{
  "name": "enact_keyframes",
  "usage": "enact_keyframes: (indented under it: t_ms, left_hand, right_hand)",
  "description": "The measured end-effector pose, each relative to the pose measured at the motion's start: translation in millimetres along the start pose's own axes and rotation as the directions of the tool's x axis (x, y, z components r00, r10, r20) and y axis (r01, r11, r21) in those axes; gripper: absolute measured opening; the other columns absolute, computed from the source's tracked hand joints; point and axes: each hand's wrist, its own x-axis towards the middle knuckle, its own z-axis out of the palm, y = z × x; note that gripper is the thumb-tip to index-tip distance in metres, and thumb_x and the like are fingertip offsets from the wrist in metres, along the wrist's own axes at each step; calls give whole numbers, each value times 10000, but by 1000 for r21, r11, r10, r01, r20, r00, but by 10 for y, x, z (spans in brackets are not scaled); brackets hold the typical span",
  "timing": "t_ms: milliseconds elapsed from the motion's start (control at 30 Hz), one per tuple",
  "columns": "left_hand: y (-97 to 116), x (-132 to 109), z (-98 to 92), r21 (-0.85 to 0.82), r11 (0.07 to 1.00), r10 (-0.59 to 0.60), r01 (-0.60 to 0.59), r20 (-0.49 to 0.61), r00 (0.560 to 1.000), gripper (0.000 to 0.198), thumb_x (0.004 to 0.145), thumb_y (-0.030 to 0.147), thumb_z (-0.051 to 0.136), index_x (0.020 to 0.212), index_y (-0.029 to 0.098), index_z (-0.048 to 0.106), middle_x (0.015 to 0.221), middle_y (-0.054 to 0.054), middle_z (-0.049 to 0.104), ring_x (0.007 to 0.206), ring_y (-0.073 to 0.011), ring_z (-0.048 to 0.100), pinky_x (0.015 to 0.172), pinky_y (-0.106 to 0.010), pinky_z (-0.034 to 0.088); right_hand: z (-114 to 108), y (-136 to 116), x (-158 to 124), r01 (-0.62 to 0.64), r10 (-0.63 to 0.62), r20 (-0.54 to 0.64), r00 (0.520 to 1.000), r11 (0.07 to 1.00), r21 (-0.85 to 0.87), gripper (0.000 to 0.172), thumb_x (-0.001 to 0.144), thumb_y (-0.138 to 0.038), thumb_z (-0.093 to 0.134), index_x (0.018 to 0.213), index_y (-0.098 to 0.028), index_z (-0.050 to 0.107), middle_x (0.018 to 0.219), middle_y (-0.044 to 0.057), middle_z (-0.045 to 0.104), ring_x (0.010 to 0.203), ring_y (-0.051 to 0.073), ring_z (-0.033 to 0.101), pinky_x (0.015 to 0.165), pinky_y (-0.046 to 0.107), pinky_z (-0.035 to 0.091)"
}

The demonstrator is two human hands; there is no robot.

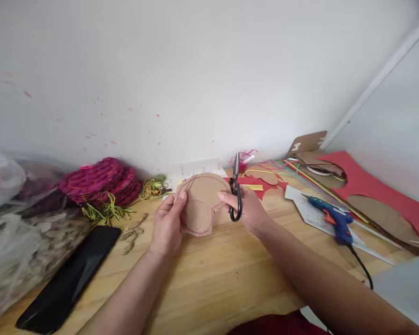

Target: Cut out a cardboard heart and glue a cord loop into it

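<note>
A piece of brown cardboard [200, 204] with pinkish-purple lines drawn on it is held up over the wooden table. My left hand [169, 221] grips its left edge, thumb on the face toward me. On the other side, my right hand [247, 207] pinches the cardboard's right edge with the thumb in front. Black-handled scissors [236, 186] hang on that same hand, blades pointing up and away from the cardboard. The fingers behind the cardboard are hidden.
A blue glue gun [335, 221] lies at right on white paper, near red sheet [356, 174] and cardboard offcuts. To the left are a black phone [70, 279], unshelled peanuts [131, 236], purple woven rounds [97, 181] and a plastic bag [24, 246]. A white wall rises behind.
</note>
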Motion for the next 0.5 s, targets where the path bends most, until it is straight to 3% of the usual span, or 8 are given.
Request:
enact_keyframes:
  t_ms: [133, 267, 400, 500]
  left_hand:
    - [56, -23, 25, -8, 1000, -25, 26, 60, 998, 424, 781, 360, 803, 1156, 174, 741, 1185, -87, 746, 1042, -215, 699, 834, -251, 559]
    - [78, -59, 3, -14, 990, -135, 137, 88, 987, 361, 729, 299, 845, 1056, 165, 770, 1034, -82, 785, 854, -176, 732, 787, -250, 575]
    - [49, -112, 4, 71, 965, -263, 254, 163, 951, 336, 692, 298, 872, 962, 119, 783, 918, -115, 791, 769, -195, 739, 764, -286, 597]
    - [24, -138, 36, 117, 966, -248, 231, 157, 956, 376, 698, 325, 869, 989, 104, 779, 925, -129, 791, 785, -209, 746, 772, -294, 605]
  right_hand:
    - [6, 7, -1, -3, 3, -11, 1000, 1000, 11, 404, 625, -418, 870, 693, -171, 558, 549, -63, 532, 454, 68, 499, 391, 179, 282]
    - [-10, -1, 12, 9, -6, -39, 999, 997, 77, 416, 610, -434, 882, 723, -175, 577, 613, -63, 549, 461, 69, 528, 411, 191, 344]
    - [-25, -4, 35, 32, -29, -39, 999, 996, 89, 421, 607, -456, 883, 752, -178, 601, 637, -58, 572, 468, 73, 533, 443, 211, 398]
    - [-38, 11, 53, 52, -48, -48, 998, 996, 79, 436, 643, -511, 856, 778, -181, 605, 636, -58, 572, 478, 78, 541, 465, 218, 411]
